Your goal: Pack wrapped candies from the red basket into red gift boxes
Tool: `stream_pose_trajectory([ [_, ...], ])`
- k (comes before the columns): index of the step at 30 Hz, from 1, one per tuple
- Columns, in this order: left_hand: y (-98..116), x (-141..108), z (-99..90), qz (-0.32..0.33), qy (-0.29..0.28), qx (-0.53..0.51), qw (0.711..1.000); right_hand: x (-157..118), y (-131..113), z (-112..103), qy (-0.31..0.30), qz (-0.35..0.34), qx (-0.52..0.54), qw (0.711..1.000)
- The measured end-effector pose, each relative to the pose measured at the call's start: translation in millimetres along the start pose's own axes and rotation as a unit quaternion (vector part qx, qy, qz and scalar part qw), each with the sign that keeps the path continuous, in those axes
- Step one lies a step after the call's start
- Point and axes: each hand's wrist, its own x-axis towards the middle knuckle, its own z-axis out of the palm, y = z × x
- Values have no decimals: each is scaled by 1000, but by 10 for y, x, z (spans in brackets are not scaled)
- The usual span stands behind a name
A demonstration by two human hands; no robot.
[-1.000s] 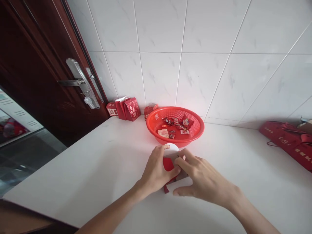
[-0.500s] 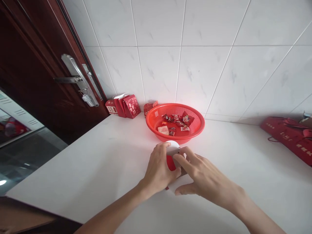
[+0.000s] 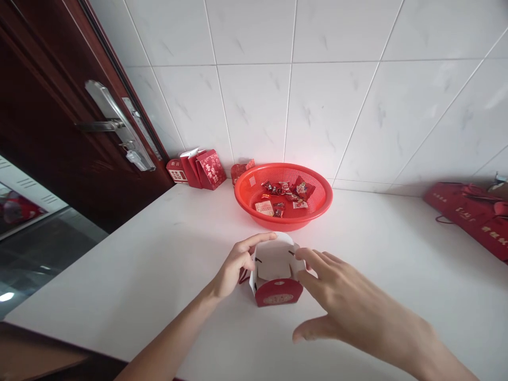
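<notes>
A small red paper box [image 3: 279, 292] with a white inside stands on the white table, its top open and its flaps up. My left hand [image 3: 234, 264] is at the box's left side, fingers curled round the left and back flaps. My right hand [image 3: 337, 296] is spread at the right side, its fingertips at the right flap and its thumb apart, away from the box. A bit of dark red cord [image 3: 244, 276] shows beside my left fingers.
Behind the box sits a red plastic basket [image 3: 283, 222] with wrapped sweets. Red boxes [image 3: 202, 169] stand at the wall on the left. A red bag [image 3: 468, 214] lies at the right. A door handle [image 3: 103, 126] is at the left.
The box now stands opened out, with its red front and white inside showing. My left hand has moved left to its side, and my right hand has opened wider, shifting slightly right.
</notes>
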Motion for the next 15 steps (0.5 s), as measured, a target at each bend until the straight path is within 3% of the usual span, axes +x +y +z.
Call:
stream_pose_trajectory([
  [4, -54, -51, -13, 27, -84, 8, 996, -43, 3, -108, 1, 1, 46, 999],
  [8, -101, -94, 71, 211, -146, 102, 961, -70, 9, -82, -28, -11, 1, 1000],
  [11, -109, -106, 142, 295, -163, 164, 927, -102, -34, -60, -43, -13, -58, 997],
  [15, -123, -114, 200, 320, -159, 189, 915, -94, -173, -82, -54, 16, -120, 991],
])
